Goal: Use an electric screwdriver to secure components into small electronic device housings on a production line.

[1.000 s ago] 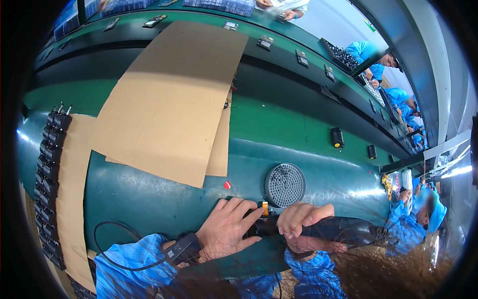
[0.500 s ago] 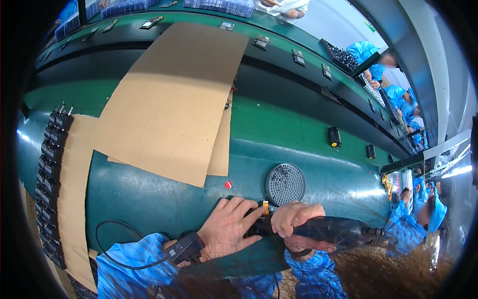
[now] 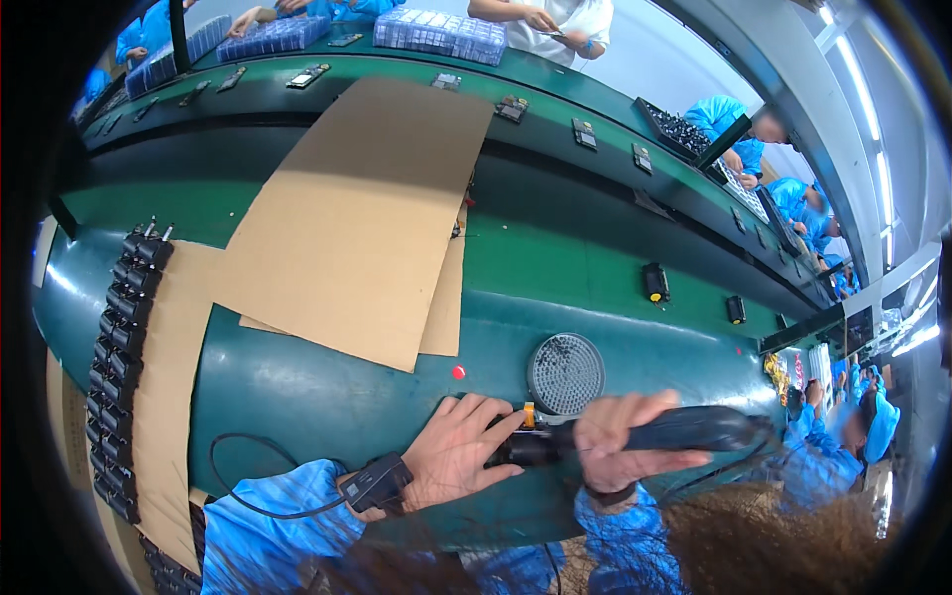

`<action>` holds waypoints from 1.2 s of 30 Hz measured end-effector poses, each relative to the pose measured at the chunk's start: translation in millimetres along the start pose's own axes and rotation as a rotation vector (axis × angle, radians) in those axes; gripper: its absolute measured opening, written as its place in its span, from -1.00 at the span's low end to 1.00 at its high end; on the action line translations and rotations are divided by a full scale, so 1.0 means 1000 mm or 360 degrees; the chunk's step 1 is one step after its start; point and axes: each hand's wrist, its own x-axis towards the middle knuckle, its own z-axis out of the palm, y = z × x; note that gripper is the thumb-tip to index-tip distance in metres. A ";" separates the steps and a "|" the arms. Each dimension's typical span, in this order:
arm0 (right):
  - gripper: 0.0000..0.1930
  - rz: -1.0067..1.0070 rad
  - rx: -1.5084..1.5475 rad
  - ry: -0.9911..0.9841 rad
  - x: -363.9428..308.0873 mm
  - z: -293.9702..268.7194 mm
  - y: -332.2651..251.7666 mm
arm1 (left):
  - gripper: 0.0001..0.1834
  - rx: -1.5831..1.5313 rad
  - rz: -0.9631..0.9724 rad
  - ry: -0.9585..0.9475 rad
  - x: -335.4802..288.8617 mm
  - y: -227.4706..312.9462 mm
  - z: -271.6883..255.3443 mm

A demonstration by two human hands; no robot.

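My left hand [image 3: 458,446] presses a small black device [image 3: 508,451] against the green bench, fingers bent over its top. An orange ribbon strip [image 3: 530,415] sticks out of the device beyond the fingertips. My right hand [image 3: 607,436] grips a black electric screwdriver [image 3: 699,429], held almost level, its front end pointing left at the device. Whether the bit touches the device cannot be made out. Just beyond the hands sits a round grey dish [image 3: 536,382] with small dark screws in it. A red round piece [image 3: 458,373] lies left of the dish.
Cardboard sheets [image 3: 347,228] cover the bench's far left. A row of black devices [image 3: 124,347] stands on cardboard at the left. A green conveyor [image 3: 555,258] carries black units [image 3: 655,283]; circuit boards [image 3: 512,109] lie on the shelf above. Co-workers in blue [image 3: 719,117] sit at the right.
My right hand has shifted slightly right along the screwdriver and its fingers have loosened and straightened. The screwdriver has turned a little. My left hand stays on the device; the view has tilted slightly.
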 end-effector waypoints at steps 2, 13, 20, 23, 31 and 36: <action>-0.19 -0.0158 0.0029 0.0113 0.015 -0.004 -0.028 | -0.30 -0.0057 0.0043 0.0028 0.000 0.002 0.000; -0.31 -0.0292 -0.0161 0.0174 0.009 -0.123 -0.067 | -0.37 0.0723 -0.0546 0.0080 -0.071 0.039 -0.124; -0.31 -0.0265 -0.0228 0.0373 -0.002 -0.119 -0.050 | -0.41 0.0446 -0.0455 -0.0332 -0.093 0.017 -0.090; -0.30 -0.0253 -0.0266 0.0456 -0.002 -0.124 -0.050 | -0.42 0.0493 -0.0355 -0.0312 -0.100 0.012 -0.085; -0.31 -0.0113 -0.0270 0.0503 -0.008 -0.130 -0.066 | -0.23 0.0495 -0.0913 0.0732 -0.104 -0.031 -0.201; -0.27 -0.0044 -0.0278 0.0412 -0.001 -0.114 -0.054 | -0.28 0.0797 -0.0986 0.1025 -0.164 -0.168 -0.243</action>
